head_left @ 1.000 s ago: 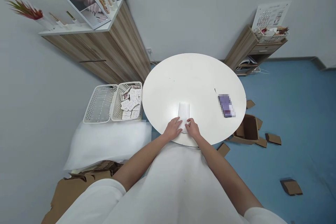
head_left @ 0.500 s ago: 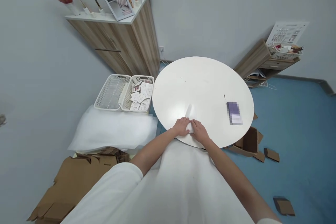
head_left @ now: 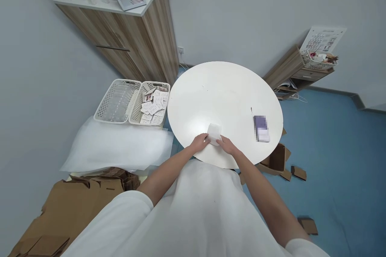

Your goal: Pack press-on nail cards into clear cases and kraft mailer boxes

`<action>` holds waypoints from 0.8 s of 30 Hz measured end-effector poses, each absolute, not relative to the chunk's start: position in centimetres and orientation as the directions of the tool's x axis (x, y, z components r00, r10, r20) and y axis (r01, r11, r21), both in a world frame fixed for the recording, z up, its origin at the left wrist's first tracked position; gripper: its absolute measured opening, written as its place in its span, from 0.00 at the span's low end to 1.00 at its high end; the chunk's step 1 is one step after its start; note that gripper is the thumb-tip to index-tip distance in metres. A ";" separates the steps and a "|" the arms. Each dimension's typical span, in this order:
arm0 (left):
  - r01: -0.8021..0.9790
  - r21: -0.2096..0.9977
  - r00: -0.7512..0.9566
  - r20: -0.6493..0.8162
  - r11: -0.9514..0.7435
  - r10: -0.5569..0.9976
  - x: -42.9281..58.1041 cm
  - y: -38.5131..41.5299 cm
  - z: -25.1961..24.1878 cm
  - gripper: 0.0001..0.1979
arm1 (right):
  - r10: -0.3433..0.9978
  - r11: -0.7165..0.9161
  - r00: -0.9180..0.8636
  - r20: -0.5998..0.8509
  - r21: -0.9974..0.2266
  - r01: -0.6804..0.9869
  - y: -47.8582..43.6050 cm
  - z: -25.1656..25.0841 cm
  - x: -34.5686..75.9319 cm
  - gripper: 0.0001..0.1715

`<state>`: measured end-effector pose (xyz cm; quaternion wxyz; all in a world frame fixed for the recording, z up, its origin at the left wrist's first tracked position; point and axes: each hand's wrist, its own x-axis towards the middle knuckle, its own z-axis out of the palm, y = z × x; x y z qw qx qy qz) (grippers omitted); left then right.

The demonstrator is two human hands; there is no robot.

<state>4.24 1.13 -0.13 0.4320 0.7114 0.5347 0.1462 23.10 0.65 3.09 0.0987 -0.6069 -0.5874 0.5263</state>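
Near the front edge of the round white table [head_left: 229, 84], a small white bundle [head_left: 214, 131] lies between my hands. It looks like folded foam sheet; anything inside is hidden. My left hand [head_left: 200, 143] grips its left side, thumb and fingers closed on it. The opposite side is pinched in my right hand [head_left: 226, 144]. A purple item with a white piece at its lower edge [head_left: 261, 128], blurred out, rests to the right on the tabletop.
Left of the table stand a white basket of clear plastic pieces [head_left: 119, 102] and another of printed cards [head_left: 155, 104]. White foam sheets [head_left: 117, 144] and flattened cardboard [head_left: 81, 204] lie nearer me. Cardboard boxes [head_left: 276, 156] sit on the blue floor at right.
The white bundle has turned from a narrow upright fold to a flatter, squarish shape. My hands have moved from its near end to its two sides. The view has shifted slightly.
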 end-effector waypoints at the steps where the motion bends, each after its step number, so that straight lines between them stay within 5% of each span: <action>1: 0.629 0.777 0.337 -0.278 0.005 0.900 4.4 1.5 -0.2 0.13 | 0.834 -0.346 -0.176 -0.523 -0.744 0.572 1.0 2.7 23.0 0.17; 6: 0.672 0.719 0.151 -0.365 0.175 0.919 5.0 2.8 -0.3 0.13 | 0.855 -0.468 0.037 -0.517 -0.738 0.486 1.9 0.8 22.1 0.24; 14: 0.729 0.639 0.078 -0.434 0.246 0.897 5.2 3.0 0.2 0.11 | 0.930 -0.366 0.189 -0.314 -0.758 0.541 -0.6 -0.4 21.5 0.38; 19: 0.710 0.660 0.008 -0.358 0.247 0.934 5.2 2.3 0.1 0.22 | 0.945 -0.314 0.095 -0.311 -0.792 0.524 -2.5 -0.4 20.9 0.39; 24: 0.681 0.721 0.142 -0.300 0.128 0.943 5.4 1.4 -0.2 0.15 | 0.935 -0.333 0.044 -0.352 -0.825 0.457 -3.5 -0.4 20.5 0.44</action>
